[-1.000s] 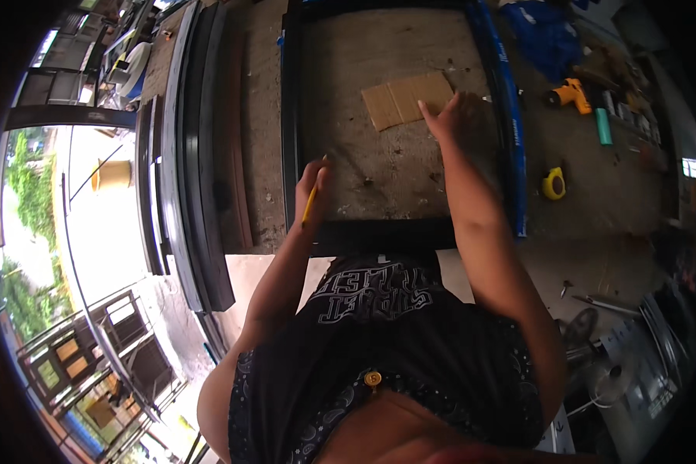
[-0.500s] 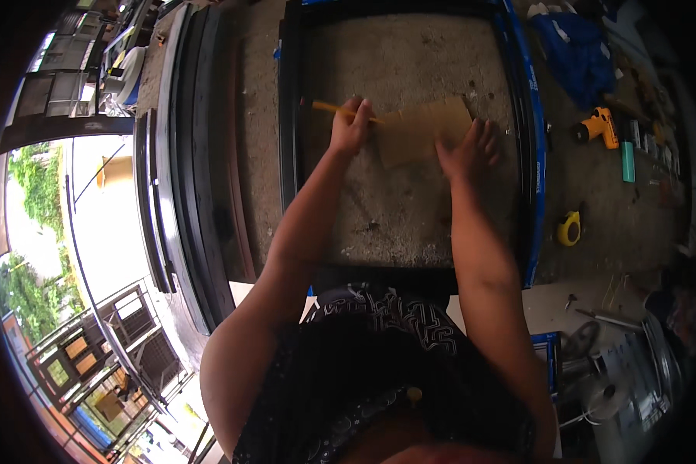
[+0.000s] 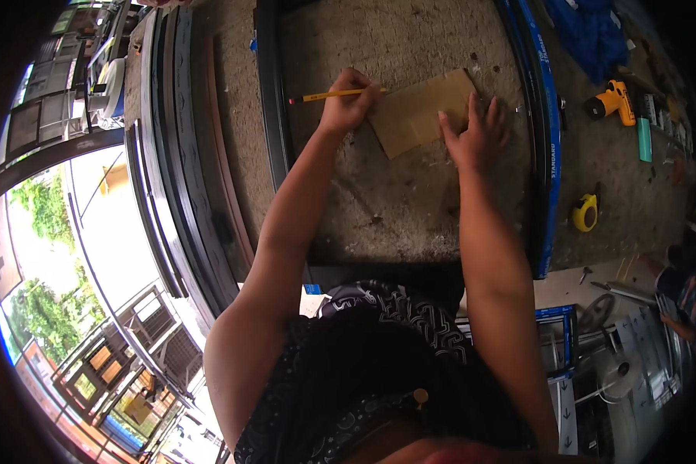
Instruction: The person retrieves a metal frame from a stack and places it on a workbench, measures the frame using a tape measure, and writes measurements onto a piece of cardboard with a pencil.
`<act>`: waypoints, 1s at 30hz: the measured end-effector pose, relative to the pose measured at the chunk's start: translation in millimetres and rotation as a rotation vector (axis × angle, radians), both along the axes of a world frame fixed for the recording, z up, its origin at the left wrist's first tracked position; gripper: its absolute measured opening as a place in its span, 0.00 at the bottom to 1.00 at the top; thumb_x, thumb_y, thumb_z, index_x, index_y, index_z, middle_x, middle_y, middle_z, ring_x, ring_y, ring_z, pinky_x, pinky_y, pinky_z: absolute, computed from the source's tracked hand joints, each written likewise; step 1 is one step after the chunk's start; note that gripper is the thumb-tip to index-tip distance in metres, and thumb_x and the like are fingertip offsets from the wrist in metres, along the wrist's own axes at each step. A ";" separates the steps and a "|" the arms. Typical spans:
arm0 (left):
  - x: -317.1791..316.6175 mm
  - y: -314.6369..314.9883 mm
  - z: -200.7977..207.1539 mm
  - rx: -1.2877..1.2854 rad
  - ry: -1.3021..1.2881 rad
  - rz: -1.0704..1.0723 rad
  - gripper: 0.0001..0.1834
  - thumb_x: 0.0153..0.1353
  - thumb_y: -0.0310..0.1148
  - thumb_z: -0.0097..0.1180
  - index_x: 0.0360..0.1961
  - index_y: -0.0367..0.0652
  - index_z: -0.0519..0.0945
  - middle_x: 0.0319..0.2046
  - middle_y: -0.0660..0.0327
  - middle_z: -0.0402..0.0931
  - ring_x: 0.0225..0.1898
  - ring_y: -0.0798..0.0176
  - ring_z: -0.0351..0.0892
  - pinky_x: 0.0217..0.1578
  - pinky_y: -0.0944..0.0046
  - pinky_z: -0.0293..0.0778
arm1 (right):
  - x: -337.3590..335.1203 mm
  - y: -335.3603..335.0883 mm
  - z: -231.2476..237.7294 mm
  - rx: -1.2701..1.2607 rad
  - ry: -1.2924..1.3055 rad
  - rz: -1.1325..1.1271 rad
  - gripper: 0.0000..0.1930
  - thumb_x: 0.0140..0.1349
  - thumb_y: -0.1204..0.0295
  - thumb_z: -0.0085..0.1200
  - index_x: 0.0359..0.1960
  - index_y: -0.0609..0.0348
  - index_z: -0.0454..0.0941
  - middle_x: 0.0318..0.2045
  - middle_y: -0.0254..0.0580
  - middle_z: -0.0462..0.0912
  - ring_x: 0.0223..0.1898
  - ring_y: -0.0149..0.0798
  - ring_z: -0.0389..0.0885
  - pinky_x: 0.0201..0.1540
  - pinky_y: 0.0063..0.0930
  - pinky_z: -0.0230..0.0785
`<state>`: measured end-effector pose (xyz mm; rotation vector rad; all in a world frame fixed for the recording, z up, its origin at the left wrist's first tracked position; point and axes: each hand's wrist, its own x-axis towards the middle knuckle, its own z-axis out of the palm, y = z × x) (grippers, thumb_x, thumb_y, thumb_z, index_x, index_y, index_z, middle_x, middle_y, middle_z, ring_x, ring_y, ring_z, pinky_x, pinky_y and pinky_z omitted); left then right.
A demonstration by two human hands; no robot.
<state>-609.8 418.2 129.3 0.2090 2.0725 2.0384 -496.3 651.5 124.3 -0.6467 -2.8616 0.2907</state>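
Note:
My left hand is closed around a yellow pencil. The pencil's red eraser end points left, and its other end reaches the upper left corner of a brown piece of cardboard. That cardboard lies flat and slightly tilted on the worn workbench. At its right edge rests my right hand, fingers spread, with the thumb and fingertips at the cardboard. A dark frame surrounds this spot, with one black bar on the left and a blue-taped bar on the right.
To the right lie a yellow-and-black drill, a teal case, a yellow tape measure and blue cloth. Long dark metal profiles run along the left side. A person shows at the far right.
The view has shifted, so the bench appears moved. The pencil stays in my left hand, its outer end now lower. My right hand still lies at the cardboard's right edge.

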 end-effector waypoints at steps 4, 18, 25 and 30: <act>1.0 -4.4 2.3 -0.237 0.148 -0.058 0.13 0.61 0.32 0.64 0.26 0.40 0.72 0.22 0.62 0.79 0.24 0.72 0.79 0.27 0.70 0.74 | -0.5 -0.1 -3.7 -0.001 0.034 0.006 0.41 0.55 0.36 0.53 0.68 0.39 0.64 0.70 0.53 0.57 0.72 0.54 0.52 0.67 0.65 0.44; 8.3 -6.1 -4.7 -0.519 0.311 0.049 0.18 0.53 0.35 0.68 0.18 0.43 0.70 0.18 0.58 0.76 0.21 0.61 0.78 0.24 0.61 0.74 | -1.8 0.2 -2.7 0.023 0.021 -0.017 0.39 0.54 0.37 0.54 0.67 0.36 0.65 0.70 0.49 0.57 0.71 0.53 0.54 0.67 0.64 0.44; 9.7 -4.1 -5.7 -0.561 0.405 0.028 0.19 0.54 0.34 0.68 0.18 0.42 0.68 0.17 0.61 0.74 0.20 0.65 0.75 0.24 0.63 0.72 | -1.4 0.5 -2.9 0.022 0.017 -0.024 0.39 0.54 0.37 0.54 0.67 0.35 0.65 0.70 0.49 0.57 0.71 0.52 0.53 0.68 0.63 0.44; 11.4 -5.4 -7.4 -0.551 0.303 0.042 0.18 0.54 0.34 0.67 0.18 0.42 0.69 0.17 0.60 0.74 0.19 0.65 0.75 0.23 0.62 0.72 | -2.0 -0.2 -3.4 0.019 -0.010 -0.032 0.39 0.55 0.37 0.53 0.67 0.35 0.64 0.70 0.49 0.56 0.72 0.52 0.52 0.68 0.63 0.43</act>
